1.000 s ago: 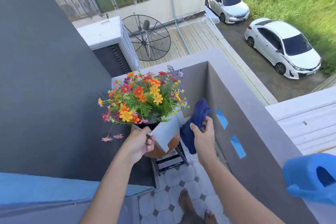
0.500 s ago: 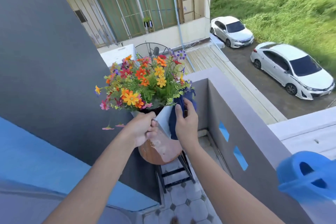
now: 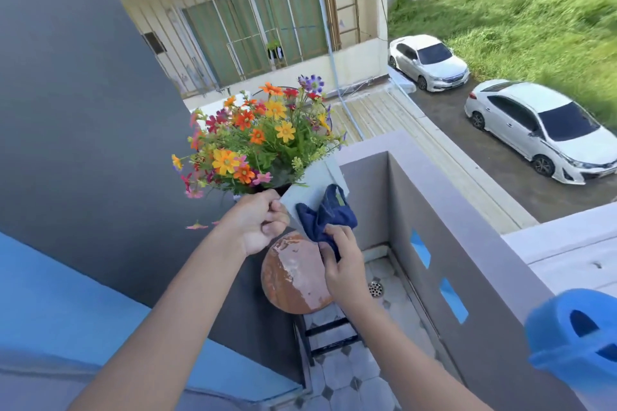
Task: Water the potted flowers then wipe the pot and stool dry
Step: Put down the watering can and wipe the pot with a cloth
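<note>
A square grey pot [image 3: 314, 183] full of orange, yellow, red and purple flowers [image 3: 260, 137] is lifted and tilted above the stool. My left hand [image 3: 258, 220] grips the pot's near edge. My right hand [image 3: 340, 260] holds a dark blue cloth [image 3: 329, 215] pressed against the pot's side. Below them sits the round brown stool seat [image 3: 293, 274] with a pale worn patch, on a black frame [image 3: 329, 334].
A blue watering can [image 3: 574, 337] rests on the grey balcony parapet [image 3: 474, 243] at the right. A dark grey wall [image 3: 83, 110] rises on the left. Tiled floor [image 3: 350, 374] with a drain [image 3: 376, 289] lies below. Two white cars are parked far beneath.
The pot has been lifted off the stool and held higher, exposing the seat. My right hand moved the cloth from the pot's rim down along its side. The view tilted upward.
</note>
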Available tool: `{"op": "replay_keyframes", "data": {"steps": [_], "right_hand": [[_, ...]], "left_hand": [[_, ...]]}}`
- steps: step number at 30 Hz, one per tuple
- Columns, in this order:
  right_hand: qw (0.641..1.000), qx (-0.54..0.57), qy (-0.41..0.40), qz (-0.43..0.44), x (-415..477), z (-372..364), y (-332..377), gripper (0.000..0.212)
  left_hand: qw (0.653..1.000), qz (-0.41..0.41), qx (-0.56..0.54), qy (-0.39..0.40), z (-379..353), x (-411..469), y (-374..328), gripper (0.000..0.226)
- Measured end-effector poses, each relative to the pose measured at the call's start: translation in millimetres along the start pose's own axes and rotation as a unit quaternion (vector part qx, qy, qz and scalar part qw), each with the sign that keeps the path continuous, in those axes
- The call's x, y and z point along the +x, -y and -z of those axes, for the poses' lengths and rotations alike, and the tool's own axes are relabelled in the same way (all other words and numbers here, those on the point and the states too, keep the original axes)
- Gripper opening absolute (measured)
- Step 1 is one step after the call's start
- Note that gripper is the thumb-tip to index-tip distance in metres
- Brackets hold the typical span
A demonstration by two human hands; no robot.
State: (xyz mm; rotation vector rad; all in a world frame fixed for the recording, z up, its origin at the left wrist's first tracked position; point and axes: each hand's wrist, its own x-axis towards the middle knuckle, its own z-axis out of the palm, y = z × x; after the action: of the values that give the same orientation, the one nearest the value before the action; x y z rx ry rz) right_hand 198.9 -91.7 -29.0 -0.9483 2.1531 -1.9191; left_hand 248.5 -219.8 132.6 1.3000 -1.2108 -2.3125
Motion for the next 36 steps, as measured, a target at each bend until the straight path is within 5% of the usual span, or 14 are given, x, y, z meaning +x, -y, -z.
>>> {"op": "replay_keyframes", "data": {"steps": [4,11,24,29,36], "right_hand": [[0.998,0.032,-0.028,-0.047,4,9,6,0.021],[0.996,0.069,-0.044,0.024,30,12,52,0.023],[0.968,0.149,-0.184,-0.083,92,55,57,0.026],[0.967,0.135,-0.184,-0.116,110,70,42,0.033],[0.954,0.167,-0.2,-0.149,124,88,44,0.02]], "left_hand": [[1.0,0.002,-0.028,0.008,-9,5,-5,0.031],[0.998,-0.05,0.036,-0.012,-27,9,3,0.03],[0.995,-0.03,0.09,0.039,-47,-20,6,0.032],[0.998,-0.006,0.044,0.052,-50,-24,10,0.032],[0.991,-0.03,0.125,0.043,-53,-23,20,0.032]]}}
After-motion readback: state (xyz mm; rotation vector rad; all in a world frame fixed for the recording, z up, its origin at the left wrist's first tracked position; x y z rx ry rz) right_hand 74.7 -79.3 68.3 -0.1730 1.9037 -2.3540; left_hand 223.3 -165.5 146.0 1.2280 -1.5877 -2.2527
